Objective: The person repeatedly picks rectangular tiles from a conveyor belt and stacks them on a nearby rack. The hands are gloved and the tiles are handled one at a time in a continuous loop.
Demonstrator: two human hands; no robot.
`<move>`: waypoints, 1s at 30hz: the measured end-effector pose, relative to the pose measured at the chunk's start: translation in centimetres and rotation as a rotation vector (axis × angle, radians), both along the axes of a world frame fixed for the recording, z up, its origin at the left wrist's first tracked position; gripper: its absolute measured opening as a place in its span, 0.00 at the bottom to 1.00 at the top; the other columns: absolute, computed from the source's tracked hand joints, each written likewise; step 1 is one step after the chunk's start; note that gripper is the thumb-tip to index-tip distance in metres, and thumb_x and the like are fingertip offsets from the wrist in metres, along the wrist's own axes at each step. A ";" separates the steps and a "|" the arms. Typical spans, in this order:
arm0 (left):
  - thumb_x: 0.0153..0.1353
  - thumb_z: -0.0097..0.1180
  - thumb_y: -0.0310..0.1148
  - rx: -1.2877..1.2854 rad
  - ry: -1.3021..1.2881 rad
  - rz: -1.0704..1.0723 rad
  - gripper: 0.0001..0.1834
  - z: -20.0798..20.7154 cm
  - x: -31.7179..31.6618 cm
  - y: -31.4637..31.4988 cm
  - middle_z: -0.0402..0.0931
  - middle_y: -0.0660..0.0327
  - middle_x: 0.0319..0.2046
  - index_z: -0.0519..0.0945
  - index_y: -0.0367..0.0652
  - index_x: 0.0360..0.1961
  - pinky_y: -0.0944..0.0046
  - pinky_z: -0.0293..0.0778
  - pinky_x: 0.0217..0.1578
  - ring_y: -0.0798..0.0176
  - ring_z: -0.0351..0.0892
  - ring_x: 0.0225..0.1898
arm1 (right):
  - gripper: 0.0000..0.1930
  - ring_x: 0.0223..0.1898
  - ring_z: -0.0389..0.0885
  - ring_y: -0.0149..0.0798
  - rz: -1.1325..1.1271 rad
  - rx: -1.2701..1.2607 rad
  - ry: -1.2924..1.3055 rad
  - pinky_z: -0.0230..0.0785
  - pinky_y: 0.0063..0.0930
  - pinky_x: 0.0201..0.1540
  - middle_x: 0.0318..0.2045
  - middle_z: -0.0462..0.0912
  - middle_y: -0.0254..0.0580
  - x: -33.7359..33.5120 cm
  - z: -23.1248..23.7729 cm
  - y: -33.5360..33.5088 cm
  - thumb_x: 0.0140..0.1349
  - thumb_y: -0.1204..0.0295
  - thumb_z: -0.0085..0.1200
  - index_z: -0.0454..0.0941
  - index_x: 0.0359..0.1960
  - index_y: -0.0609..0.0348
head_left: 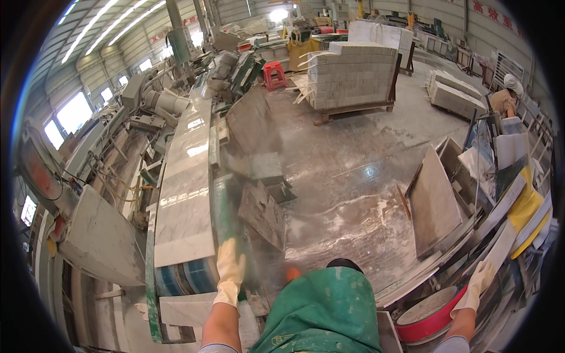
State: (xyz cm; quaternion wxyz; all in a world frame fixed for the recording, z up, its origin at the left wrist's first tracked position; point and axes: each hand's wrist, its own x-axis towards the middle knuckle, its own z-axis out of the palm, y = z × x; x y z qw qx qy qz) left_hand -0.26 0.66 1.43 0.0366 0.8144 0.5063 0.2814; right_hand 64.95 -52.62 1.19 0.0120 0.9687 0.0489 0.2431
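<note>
My left hand (230, 272), in a pale cream rubber glove, is beside the right edge of a roller conveyor. Its fingers are stretched out and apart, with nothing in them. Polished white-grey stone slabs (183, 226) lie along the conveyor, and blue rollers (199, 275) show at its near end. At the far right, my right hand (481, 283) wears a matching glove. Its fingers close on the lower end of a narrow pale stone strip (500, 246), partly hiding that end. A red-rimmed round object (429, 317) lies just left of my right wrist.
Stone offcuts (262, 215) lean beside the conveyor. A slab (432, 206) stands tilted at right, near yellow sheeting (525, 206). Farther off are a palletised stone stack (353, 79), a red stool (274, 76) and a person (505, 100). The floor (341, 170) looks wet.
</note>
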 end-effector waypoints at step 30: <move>0.52 0.67 0.30 0.075 -0.039 0.001 0.36 -0.7 0.1 0.4 0.74 0.44 0.60 0.72 0.38 0.64 0.48 0.66 0.66 0.39 0.70 0.63 | 0.27 0.69 0.67 0.57 0.004 0.019 0.084 0.55 0.45 0.72 0.67 0.72 0.58 -4.6 1.7 1.7 0.75 0.54 0.45 0.72 0.66 0.61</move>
